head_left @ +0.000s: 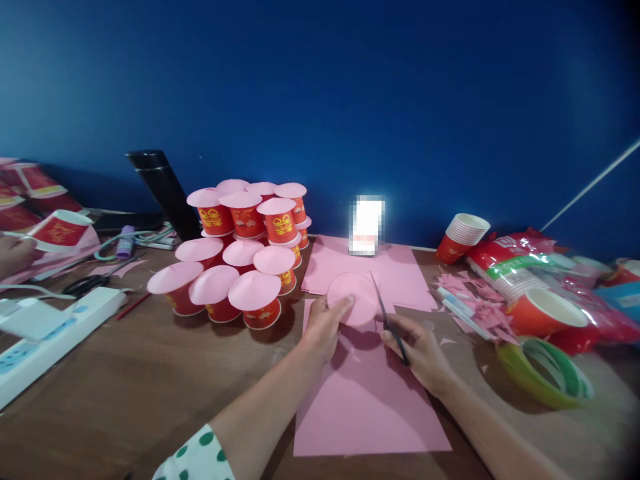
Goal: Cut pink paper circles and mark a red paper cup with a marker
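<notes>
My left hand [326, 325] pinches a round pink paper disc [356, 293] by its lower left edge, thumb on top. In my right hand [419, 347] is a pair of dark scissors [393, 327], its blades pointing up along the disc's right edge; whether they touch the paper I cannot tell. Under both hands lies a large pink paper sheet [370, 413], with more pink sheets [405, 273] behind it. To the left stand several red paper cups [215, 220] with yellow print, stacked in layers and topped with pink paper discs [255, 290].
A glowing phone [367, 227] leans against the blue wall. On the right are stacked cups [463, 237], pink scraps [480, 300], a red plastic bag [520, 257] and a tape roll [545, 373]. On the left are a power strip [60, 340], a black bottle [163, 193] and another person's hand [15, 253].
</notes>
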A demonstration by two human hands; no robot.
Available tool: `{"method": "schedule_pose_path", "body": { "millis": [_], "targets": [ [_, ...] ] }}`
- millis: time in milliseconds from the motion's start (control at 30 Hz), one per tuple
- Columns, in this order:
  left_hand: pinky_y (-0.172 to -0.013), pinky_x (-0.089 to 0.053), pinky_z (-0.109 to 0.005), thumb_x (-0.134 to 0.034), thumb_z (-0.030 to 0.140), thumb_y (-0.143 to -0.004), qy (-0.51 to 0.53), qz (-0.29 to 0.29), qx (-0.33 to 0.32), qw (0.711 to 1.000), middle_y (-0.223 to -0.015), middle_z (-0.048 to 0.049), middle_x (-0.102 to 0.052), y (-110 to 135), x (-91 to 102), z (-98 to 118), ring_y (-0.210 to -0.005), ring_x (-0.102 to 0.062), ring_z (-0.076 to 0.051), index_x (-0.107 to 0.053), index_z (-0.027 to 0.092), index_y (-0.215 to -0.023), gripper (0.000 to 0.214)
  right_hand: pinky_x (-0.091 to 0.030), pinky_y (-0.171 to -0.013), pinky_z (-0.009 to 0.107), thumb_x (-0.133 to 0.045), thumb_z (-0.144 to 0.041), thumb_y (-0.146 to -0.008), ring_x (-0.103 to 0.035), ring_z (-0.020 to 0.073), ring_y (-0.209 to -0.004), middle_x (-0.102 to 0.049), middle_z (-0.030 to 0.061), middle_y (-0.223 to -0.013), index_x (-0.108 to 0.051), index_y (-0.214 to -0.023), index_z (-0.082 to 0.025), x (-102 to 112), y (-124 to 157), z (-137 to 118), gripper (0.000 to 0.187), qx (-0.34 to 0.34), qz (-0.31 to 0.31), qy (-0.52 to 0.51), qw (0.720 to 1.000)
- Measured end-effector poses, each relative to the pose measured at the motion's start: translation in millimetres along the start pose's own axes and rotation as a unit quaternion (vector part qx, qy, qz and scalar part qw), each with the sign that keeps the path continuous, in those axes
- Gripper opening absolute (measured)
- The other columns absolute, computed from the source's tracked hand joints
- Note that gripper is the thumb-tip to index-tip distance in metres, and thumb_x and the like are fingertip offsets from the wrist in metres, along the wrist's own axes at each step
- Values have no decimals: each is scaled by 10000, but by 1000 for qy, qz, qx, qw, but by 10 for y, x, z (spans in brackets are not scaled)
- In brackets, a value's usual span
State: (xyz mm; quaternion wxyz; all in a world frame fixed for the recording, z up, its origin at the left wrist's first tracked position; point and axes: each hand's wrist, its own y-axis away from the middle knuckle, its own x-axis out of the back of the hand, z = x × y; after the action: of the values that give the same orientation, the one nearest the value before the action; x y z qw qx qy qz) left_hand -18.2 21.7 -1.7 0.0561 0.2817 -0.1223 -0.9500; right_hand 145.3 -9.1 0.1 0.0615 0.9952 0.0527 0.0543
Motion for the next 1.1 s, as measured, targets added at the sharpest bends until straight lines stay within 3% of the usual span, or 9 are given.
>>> {"method": "schedule_pose_path", "body": {
  "millis": [467,1100],
  "targets": [
    [-680,-538,-302,-820,337,-579,-14,-2,17,1000,-818,-124,-735,-18,10,-21,-754,-688,-230,-696,92,-842,380,-416,-443,197,-759,-518,-674,-472,76,-505,-514,-42,-632,-650,-1058,-155,30,-10,70,539,16,-18,-23,999],
    [-686,-548,-308,-809,321,-602,-2,-12,17,1000,-791,-121,-732,-3,6,5,-739,-693,-233,-688,94,-849,357,-368,-403,196,-780,-532,-600,-385,54,-439,-479,-62,-556,-661,-1018,-127,-1,-8,-5,595,0,6,-4,1000]
  ]
}}
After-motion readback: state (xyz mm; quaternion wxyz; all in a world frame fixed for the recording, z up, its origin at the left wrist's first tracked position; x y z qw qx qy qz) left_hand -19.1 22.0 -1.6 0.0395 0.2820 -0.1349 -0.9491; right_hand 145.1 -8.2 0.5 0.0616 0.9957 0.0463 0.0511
